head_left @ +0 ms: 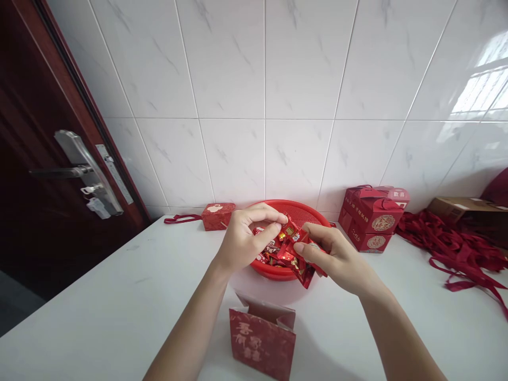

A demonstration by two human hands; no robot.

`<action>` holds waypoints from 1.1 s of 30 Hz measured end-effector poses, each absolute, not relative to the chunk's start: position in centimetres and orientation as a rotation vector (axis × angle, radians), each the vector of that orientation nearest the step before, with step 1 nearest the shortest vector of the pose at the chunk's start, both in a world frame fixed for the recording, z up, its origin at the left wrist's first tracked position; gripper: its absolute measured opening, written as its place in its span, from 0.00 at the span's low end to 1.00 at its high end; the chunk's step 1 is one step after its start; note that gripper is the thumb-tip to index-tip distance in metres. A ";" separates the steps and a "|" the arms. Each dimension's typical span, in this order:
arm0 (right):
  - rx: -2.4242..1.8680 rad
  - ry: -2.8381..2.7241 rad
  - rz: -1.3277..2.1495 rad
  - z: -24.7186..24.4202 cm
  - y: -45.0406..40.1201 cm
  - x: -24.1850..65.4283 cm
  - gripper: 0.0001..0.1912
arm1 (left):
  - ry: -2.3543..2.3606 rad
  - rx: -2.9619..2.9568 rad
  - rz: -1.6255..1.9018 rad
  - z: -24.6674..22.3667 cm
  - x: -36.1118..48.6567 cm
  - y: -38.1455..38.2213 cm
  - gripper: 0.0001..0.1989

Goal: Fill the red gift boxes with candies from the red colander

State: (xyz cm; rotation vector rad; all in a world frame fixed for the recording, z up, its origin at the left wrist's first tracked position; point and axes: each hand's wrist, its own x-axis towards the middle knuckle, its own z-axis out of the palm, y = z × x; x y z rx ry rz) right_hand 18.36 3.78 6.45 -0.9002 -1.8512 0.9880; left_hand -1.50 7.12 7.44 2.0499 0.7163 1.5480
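Several candies (304, 272), over the basket (273, 273), pinched in our left fingers (270, 234) and right fingers (313, 254); one box (262, 344) open on our worktop (159, 286), contents hidden; closed boxes (369, 219) by the wall (234, 159).

I could slide across the bare left of the bench (130, 301), but the open box (262, 344) stands nearer me than the basket (273, 274), and ribbons (456, 241) crowd the right.
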 end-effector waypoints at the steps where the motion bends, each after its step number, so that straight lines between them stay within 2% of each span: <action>1: -0.899 -1.850 0.988 6.5 3.8 18.4 0.16 | 0.717 2.048 1.548 7.4 -1.5 7.1 0.08; 6: -0.882 -1.853 0.985 6.6 3.7 18.3 0.17 | 0.739 2.014 1.516 7.1 -1.4 7.2 0.08; 10: -0.915 -1.853 0.840 6.4 3.4 18.1 0.17 | 0.745 1.974 1.505 7.1 -1.5 7.2 0.13; 14: -0.999 -1.832 0.706 6.1 3.1 18.0 0.13 | 0.654 2.022 1.492 7.3 -1.7 7.2 0.05; 18: -1.006 -1.831 0.695 6.1 3.2 18.1 0.11 | 0.466 2.073 1.582 7.2 -1.9 7.5 0.11; 27: -0.855 -1.942 1.174 6.6 4.0 19.4 0.16 | 0.353 2.164 1.474 6.3 -2.5 8.4 0.14; 33: -0.815 -1.953 1.279 6.4 4.2 19.6 0.18 | 0.340 2.212 1.412 6.2 -2.7 8.7 0.13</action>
